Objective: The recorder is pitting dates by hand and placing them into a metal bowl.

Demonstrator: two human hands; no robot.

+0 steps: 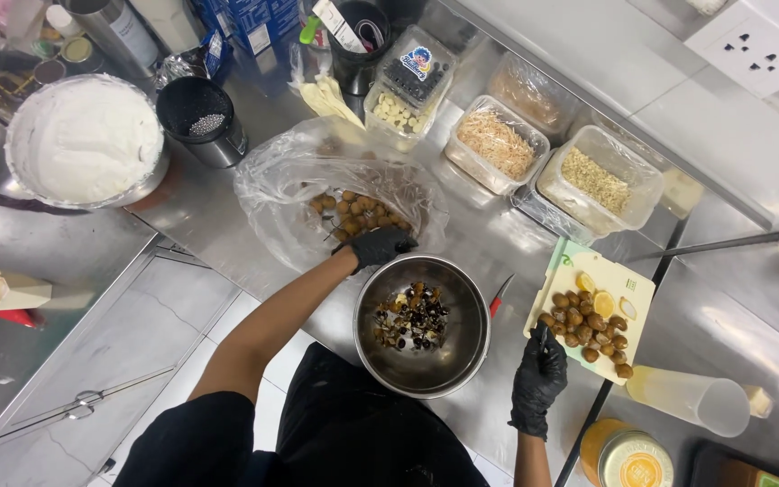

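My left hand (379, 245), in a black glove, reaches into a clear plastic bag (272, 185) and rests on a pile of small round brown fruits (353, 212). Whether its fingers grip a fruit is hidden. My right hand (538, 379), also gloved, is closed on a small thin knife (544, 339) at the near edge of a pale green cutting board (635, 290). The board holds several brown fruits (588, 332) and yellow slices. Between my hands stands a steel bowl (462, 347) with dark peels and scraps inside.
A red-handled knife (500, 294) lies between bowl and board. Clear tubs of shreds (496, 144) and crumbs (597, 180) stand behind. A large bowl of white cream (83, 140) and a black cup (196, 113) sit far left. A plastic jug (696, 401) lies by an orange jar (628, 455).
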